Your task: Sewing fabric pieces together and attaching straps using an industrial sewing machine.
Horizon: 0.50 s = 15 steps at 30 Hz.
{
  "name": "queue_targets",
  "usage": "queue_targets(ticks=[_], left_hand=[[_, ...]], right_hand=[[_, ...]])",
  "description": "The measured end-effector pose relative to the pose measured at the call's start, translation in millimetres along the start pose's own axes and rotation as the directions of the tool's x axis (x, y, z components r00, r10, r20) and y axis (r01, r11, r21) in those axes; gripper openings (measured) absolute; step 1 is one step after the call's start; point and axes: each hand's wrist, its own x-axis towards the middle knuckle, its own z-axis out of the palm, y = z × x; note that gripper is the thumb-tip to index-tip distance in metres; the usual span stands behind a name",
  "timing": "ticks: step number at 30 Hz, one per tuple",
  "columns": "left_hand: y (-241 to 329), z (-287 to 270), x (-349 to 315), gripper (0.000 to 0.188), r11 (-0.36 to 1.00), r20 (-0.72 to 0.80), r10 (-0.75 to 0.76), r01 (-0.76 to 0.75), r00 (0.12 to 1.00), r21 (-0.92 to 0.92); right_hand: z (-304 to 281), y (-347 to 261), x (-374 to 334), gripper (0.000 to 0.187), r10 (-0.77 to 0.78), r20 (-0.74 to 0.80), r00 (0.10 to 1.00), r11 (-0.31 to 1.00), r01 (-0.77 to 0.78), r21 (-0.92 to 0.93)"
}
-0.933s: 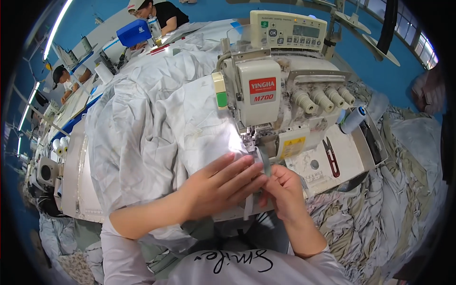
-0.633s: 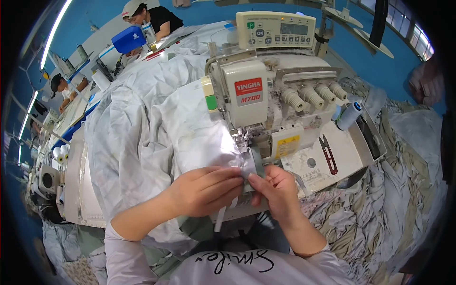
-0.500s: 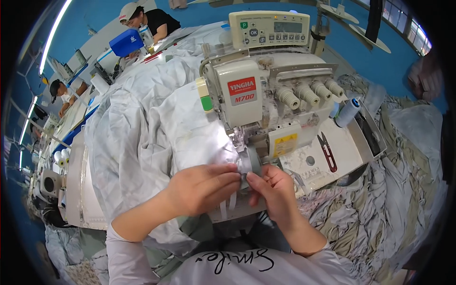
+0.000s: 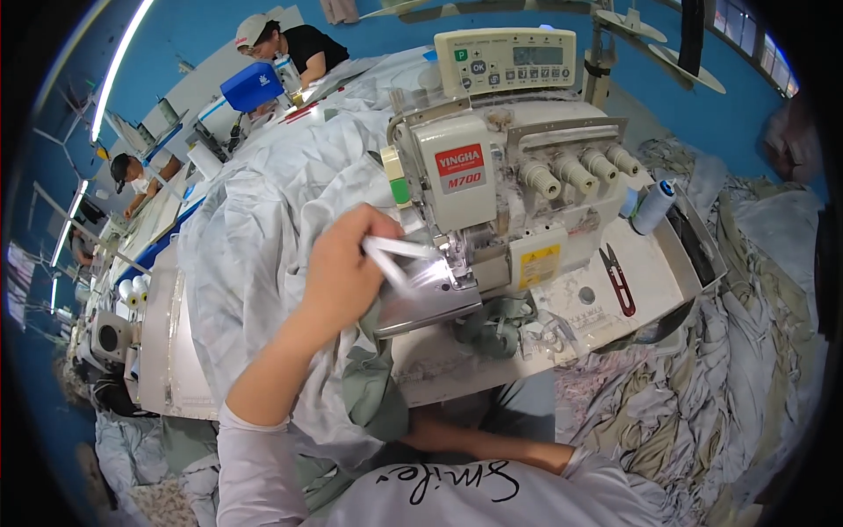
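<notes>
My left hand [image 4: 344, 263] is closed on a narrow white tape [image 4: 406, 249], just left of the needle area of a cream overlock sewing machine [image 4: 465, 189]. The tape is folded into two strands that point toward the presser foot; its lower strand is smeared by motion. Beneath the strands lies the machine's shiny metal plate [image 4: 430, 307]. My right hand [image 4: 426, 432] is low, below the table's front edge, beside a hanging grey-green cloth [image 4: 373, 391]; its fingers are hidden. White fabric [image 4: 255, 211] spreads beside and behind my left hand.
Red-handled thread snips [image 4: 619, 281] lie on the right of the machine table, near a blue thread spool [image 4: 654, 208]. Grey-green scraps [image 4: 496, 329] sit at the machine's front. Heaped cloth [image 4: 667, 413] fills the right side. Two people work at the far left.
My left hand has risen and moved left from the plate with the tape. My right hand has left the machine and dropped below the table edge. The view has shifted slightly.
</notes>
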Motion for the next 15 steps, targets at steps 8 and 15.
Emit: queue_targets(ticks=[8, 15], left_hand=[[-23, -31, -24, 0.018, 0.987, -0.007, 0.139, -0.139, 0.990, -0.078], [-18, -33, -27, 0.041, 0.854, 0.231, 0.418, -0.466, 0.879, 0.230]], right_hand=[[-140, -33, -175, 0.027, 0.291, -0.024, 0.957, 0.622, -0.170, 0.765], [-134, -91, -124, 0.043, -0.338, -0.692, 0.637, 0.769, -0.237, -0.594]])
